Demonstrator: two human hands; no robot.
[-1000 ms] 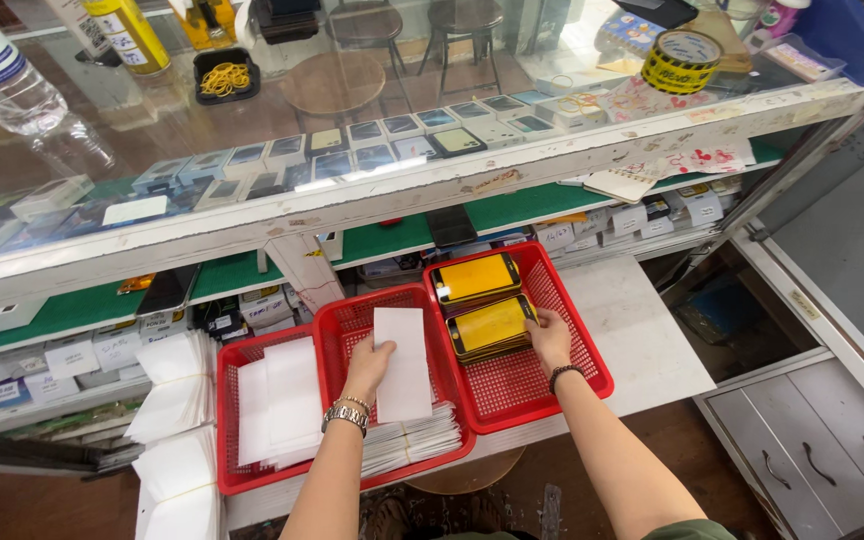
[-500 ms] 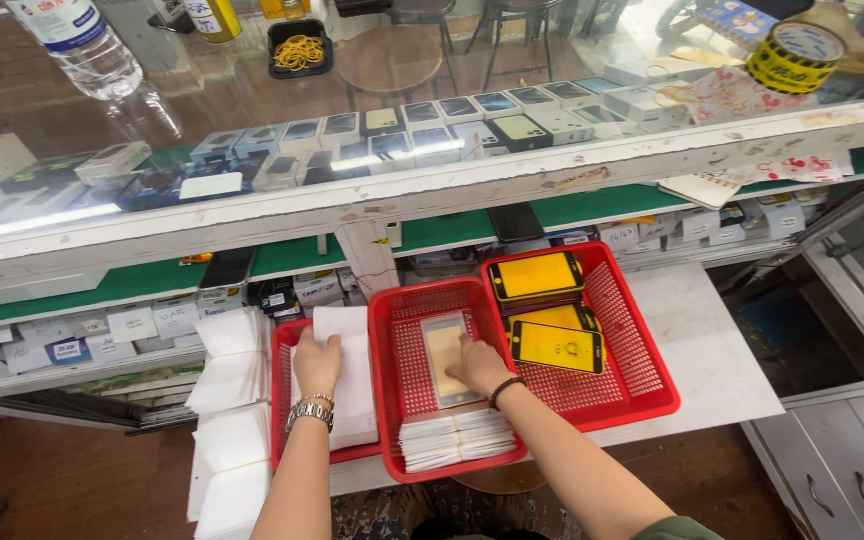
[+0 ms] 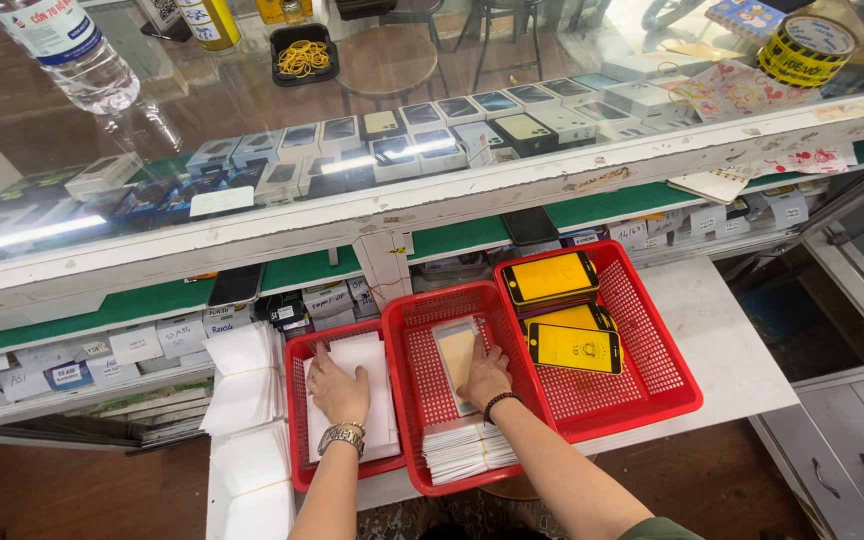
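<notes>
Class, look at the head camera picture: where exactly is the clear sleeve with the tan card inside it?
The clear sleeve lies flat in the middle red basket, under the right hand, left of the yellow phone-shaped packs.

Both forearms are bare from wrist to elbow. The left hand (image 3: 337, 388) has a metal link wristwatch (image 3: 340, 438) at the wrist, and the right hand (image 3: 487, 377) has a dark beaded bracelet (image 3: 497, 403). An olive-green garment edge (image 3: 664, 528) shows at the right upper arm.
</notes>
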